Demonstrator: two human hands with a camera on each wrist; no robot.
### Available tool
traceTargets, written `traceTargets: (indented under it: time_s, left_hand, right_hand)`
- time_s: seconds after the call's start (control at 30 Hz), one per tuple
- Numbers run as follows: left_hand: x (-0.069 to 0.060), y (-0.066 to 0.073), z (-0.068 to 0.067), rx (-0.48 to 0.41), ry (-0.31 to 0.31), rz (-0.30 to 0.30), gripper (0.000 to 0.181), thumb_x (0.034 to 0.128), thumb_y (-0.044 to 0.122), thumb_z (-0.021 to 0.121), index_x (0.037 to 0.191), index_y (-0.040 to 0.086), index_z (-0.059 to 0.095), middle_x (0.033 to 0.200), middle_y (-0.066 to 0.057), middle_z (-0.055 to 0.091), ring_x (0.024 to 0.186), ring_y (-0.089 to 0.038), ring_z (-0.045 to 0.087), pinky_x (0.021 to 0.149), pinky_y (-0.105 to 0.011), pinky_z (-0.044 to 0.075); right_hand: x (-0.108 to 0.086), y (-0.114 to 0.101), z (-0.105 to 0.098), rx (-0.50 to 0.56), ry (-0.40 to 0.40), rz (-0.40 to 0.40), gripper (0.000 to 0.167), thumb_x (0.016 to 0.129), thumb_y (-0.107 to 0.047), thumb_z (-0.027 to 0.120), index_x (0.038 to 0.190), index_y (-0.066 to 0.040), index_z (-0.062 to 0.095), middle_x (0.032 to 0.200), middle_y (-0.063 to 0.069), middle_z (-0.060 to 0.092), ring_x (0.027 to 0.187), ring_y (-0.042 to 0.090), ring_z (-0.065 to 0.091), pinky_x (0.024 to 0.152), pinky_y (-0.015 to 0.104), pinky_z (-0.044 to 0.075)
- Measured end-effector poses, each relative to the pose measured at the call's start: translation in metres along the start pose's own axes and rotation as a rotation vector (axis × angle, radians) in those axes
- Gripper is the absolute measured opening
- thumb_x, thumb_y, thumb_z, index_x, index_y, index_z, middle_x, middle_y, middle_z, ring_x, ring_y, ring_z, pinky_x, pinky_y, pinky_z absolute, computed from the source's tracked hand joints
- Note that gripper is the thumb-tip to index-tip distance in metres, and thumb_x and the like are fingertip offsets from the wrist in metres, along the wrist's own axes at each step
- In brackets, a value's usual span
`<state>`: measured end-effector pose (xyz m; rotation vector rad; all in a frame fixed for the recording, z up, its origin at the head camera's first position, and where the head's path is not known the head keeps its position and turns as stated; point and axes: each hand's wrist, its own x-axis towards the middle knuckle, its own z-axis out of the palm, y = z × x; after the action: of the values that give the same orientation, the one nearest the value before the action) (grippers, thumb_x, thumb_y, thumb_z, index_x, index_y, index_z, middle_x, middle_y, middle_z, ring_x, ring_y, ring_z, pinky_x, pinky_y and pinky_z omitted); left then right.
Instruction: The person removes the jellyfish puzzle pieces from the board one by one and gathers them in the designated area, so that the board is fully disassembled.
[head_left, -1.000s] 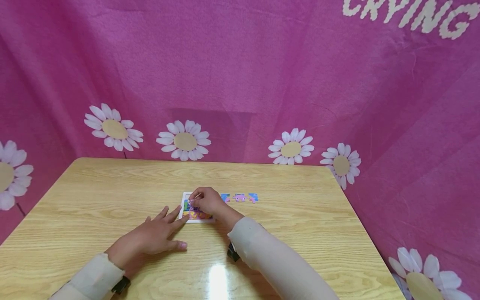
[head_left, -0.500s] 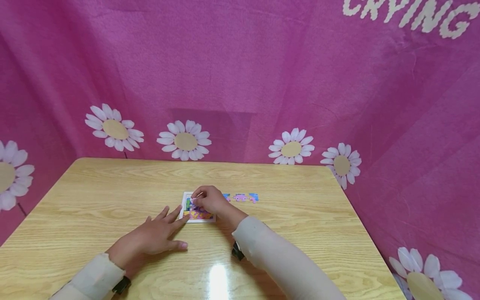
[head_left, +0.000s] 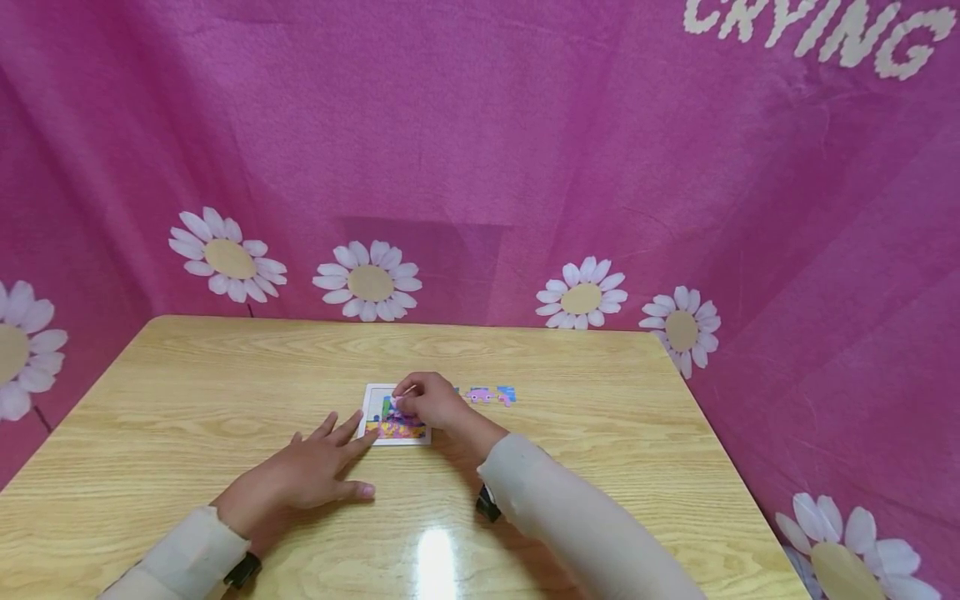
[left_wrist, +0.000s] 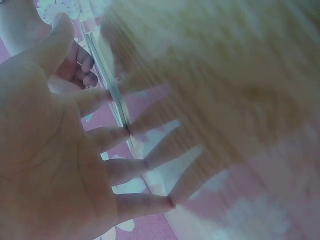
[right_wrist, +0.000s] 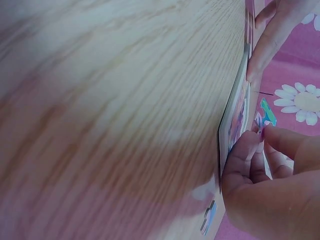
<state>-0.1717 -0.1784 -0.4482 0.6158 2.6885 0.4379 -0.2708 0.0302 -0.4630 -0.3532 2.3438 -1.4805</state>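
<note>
A small jigsaw puzzle in a white frame (head_left: pixel 397 442) lies on the wooden table, a colourful picture filling its lower part. My right hand (head_left: pixel 435 403) is over the frame's right side and pinches a puzzle piece (right_wrist: pixel 267 114) with green, blue and pink print between thumb and finger. In the right wrist view the piece stands tilted above the tray. My left hand (head_left: pixel 307 469) lies with fingers spread and straight, its fingertips on the frame's left edge. The left wrist view shows the left palm (left_wrist: pixel 55 155) and fingers touching the table.
Right of the frame, loose puzzle pieces lie in a row: a pink one (head_left: pixel 480 395) with eyes and a blue-and-pink one (head_left: pixel 507 395); another is partly hidden by the right hand. A pink curtain (head_left: pixel 450 150) with daisies hangs behind the wooden table (head_left: pixel 585 467).
My right hand has shifted to the right across the frame, carrying the puzzle piece with it. A pale patch shows at the frame's upper left. The left hand stays in place.
</note>
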Motion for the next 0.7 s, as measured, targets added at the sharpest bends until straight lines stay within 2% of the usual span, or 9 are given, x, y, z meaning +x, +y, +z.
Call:
traceTargets:
  time_s: [0.5,0.7]
  left_hand:
    - [0.001,-0.002,0.002,0.007,0.005,-0.001,0.089,0.0915,0.068,0.062,0.161,0.017,0.038,0.17,-0.02,0.021,0.151,-0.058,0.015,0.1,-0.088,0.021]
    - [0.0,-0.001,0.002,0.008,0.013,0.004,0.089,0.0916,0.068,0.063,0.161,0.017,0.038,0.169,-0.021,0.021,0.151,-0.058,0.016,0.099,-0.089,0.02]
  right_hand:
    - [-0.012,0.011,-0.017,0.0,0.004,0.009,0.009,0.099,-0.004,0.067,0.106,0.0,0.071,0.084,0.001,0.064,0.072,0.011,0.056,0.061,0.024,0.05]
    - [-0.016,0.019,-0.026,-0.001,-0.002,-0.003,0.01,0.099,-0.002,0.066,0.107,0.001,0.071,0.085,0.003,0.065,0.072,0.014,0.058,0.064,0.026,0.054]
